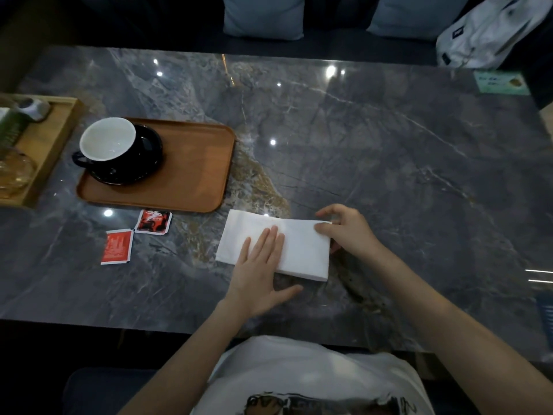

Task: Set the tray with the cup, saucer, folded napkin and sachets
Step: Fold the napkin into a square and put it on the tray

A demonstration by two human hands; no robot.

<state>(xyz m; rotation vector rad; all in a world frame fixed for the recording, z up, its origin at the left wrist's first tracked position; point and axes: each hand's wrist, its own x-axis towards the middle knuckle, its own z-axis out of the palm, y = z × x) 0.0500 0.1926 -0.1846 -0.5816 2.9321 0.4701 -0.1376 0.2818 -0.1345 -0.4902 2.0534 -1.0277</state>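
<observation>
A white napkin (302, 244) lies folded on the dark marble table, near the front edge. My left hand (259, 271) presses flat on its lower middle with straight fingers. My right hand (344, 229) pinches the napkin's right edge between thumb and fingers. A brown tray (191, 172) sits at the left and carries a black saucer (149, 145) with a black cup (109, 143), white inside, on it. Two red sachets (153, 221) (116, 246) lie on the table just in front of the tray.
A light wooden tray (52, 139) with glassware and a small pot stands at the far left edge. A green card (501, 82) lies at the back right. Cushions (263, 16) and a white bag (490, 31) rest on the bench behind the table.
</observation>
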